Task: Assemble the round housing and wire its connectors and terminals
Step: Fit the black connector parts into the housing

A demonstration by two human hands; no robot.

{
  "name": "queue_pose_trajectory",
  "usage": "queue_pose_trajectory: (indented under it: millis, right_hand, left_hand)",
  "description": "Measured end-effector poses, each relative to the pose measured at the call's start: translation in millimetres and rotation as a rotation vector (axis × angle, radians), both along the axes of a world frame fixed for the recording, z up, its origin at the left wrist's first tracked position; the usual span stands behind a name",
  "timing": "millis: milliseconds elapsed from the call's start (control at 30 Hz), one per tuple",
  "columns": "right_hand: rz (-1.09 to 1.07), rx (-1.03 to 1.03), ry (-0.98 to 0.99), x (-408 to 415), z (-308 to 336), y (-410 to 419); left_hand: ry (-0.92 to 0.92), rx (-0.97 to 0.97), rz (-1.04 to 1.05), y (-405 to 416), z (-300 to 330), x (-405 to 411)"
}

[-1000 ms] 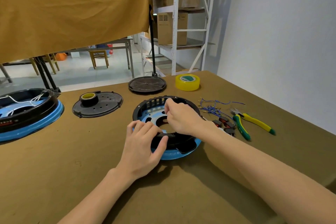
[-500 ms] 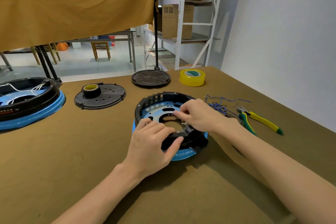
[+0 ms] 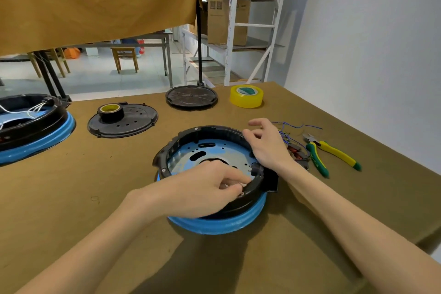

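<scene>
Pliers (image 3: pixel 331 153) (wires (image 3: pixel 290 130) alongside) beside housing (image 3: pixel 210 174)

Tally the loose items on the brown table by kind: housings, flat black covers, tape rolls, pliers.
Round housings with blue rims: 2
Flat black round covers: 2
Tape rolls: 2
Pliers: 1
Total: 7

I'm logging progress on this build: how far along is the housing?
Early. Done: the black ring sits on the blue base of the round housing. In hand: the left hand pinches something small at its near rim; the right hand rests on the far rim. Left: the blue wires lie loose, unconnected.
</scene>
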State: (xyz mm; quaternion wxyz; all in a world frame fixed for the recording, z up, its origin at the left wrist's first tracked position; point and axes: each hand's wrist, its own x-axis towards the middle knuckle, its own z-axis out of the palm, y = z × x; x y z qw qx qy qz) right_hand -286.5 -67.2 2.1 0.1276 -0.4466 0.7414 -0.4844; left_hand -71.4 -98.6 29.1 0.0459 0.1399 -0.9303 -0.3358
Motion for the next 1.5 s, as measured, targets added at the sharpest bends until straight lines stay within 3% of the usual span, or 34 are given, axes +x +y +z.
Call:
queue_pose_trajectory:
  millis: [133,267,433,600,1067,1267,1400,1500]
  right_hand:
    - [0.2,0.037,0.015,7.6,12.5,-2.5]
    - [0.321,0.073,0.033,18.3,17.5,-4.3]
    - [0.195,0.001,-0.003,11.0,10.2,6.3]
    - [0.141,0.082,0.037,7.9,-4.2,13.5]
    - [0.111,0.059,0.032,12.8,-4.9,13.4]
    - [0.11,0.096,0.103,13.0,-4.3,13.1]
    - [0.107,0.194,0.282,12.7,14.7,10.8]
    - [0.038,0.187,0.265,16.6,27.1,2.4]
  left_hand:
    - [0.131,-0.052,0.171,-13.5,2.2,-5.7]
    - [0.082,-0.111,0.189,-17.9,-6.5,-21.2]
    - [0.089,-0.137,0.192,-17.9,-17.2,-33.3]
    - [0.128,-0.165,0.194,-17.4,-14.7,-37.7]
    - [0.127,-0.485,0.27,-9.6,-10.0,-39.5]
    - [0.115,-0.482,0.261,-9.7,-9.6,-39.8]
    - [0.108,-0.356,0.25,-13.5,-9.7,-35.8]
    - [0.101,-0.273,0.237,-16.5,-13.9,-29.6]
